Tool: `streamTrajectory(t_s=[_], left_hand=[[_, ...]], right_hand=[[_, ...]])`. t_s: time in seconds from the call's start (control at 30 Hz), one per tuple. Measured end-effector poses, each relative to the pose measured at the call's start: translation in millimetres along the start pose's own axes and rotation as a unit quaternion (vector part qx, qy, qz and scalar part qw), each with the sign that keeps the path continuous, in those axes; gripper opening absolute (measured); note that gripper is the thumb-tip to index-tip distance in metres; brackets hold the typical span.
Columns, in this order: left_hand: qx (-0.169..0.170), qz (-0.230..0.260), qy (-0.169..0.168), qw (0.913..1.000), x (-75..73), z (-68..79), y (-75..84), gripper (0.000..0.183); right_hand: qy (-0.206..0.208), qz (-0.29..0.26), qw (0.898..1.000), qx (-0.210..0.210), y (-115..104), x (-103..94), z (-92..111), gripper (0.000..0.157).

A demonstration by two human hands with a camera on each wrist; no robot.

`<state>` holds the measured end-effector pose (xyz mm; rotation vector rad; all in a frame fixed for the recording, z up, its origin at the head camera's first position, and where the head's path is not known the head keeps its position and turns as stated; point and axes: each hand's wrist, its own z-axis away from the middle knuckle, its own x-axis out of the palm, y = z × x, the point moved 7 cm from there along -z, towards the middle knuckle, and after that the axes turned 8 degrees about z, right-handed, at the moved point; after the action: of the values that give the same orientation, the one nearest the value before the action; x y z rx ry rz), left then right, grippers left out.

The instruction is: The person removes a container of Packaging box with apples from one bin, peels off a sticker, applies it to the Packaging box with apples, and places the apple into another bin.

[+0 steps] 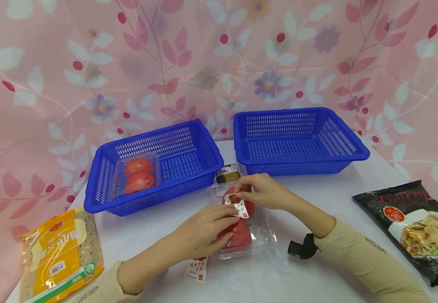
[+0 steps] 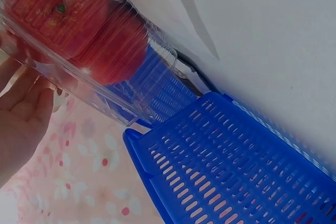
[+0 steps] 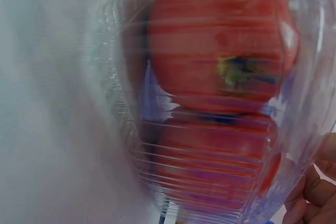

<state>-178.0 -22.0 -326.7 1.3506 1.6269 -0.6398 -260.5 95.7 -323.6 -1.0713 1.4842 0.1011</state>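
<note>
Left sleeve (image 1: 101, 292), nearest | left hand (image 1: 205, 229): fingers loosely out, just touching box (image 1: 261, 240) and sticker (image 1: 242, 209) | box: under both hands, long way running near to far | sticker: atop box, slanting between both hands | right hand (image 1: 263, 191): finger and thumb pinch sticker's far end

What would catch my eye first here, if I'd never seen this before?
Probably the bright blue left basket and right basket at the back. Next come two red fruits in a clear box in front, with the left hand and right hand over it. The black noodle packet also stands out at the far right.
</note>
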Motion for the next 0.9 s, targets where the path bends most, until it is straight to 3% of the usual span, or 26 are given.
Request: streamTrajectory(t_s=[0.23,0.33,0.53,0.7,0.8,0.9], left_hand=[[-0.006,-0.007,-0.012,0.9999,1.8,0.2,-0.1,0.030],[-0.002,-0.019,-0.013,0.9997,2.6,1.2,1.6,0.029],[0.005,-0.041,-0.006,0.9991,2.7,3.8,7.7,0.038],[-0.041,-0.076,-0.042,0.9954,6.2,0.5,1.3,0.051],[-0.043,-0.093,-0.059,0.9930,10.1,-0.6,-1.3,0.048],[-0.027,-0.107,-0.053,0.9925,13.1,1.1,1.2,0.046]], right_hand=[[0.019,0.061,0.998,0.011,-0.2,4.3,-0.4,0.004],[0.032,0.096,0.995,-0.004,-4.5,5.4,-0.4,0.009],[0.052,0.158,0.984,-0.060,-12.9,9.6,4.5,0.012],[0.063,0.202,0.976,-0.058,-13.4,8.9,10.5,0.020],[0.070,0.244,0.966,-0.053,-15.1,10.2,14.0,0.025],[0.074,0.274,0.958,-0.048,-16.7,14.0,19.1,0.029]])
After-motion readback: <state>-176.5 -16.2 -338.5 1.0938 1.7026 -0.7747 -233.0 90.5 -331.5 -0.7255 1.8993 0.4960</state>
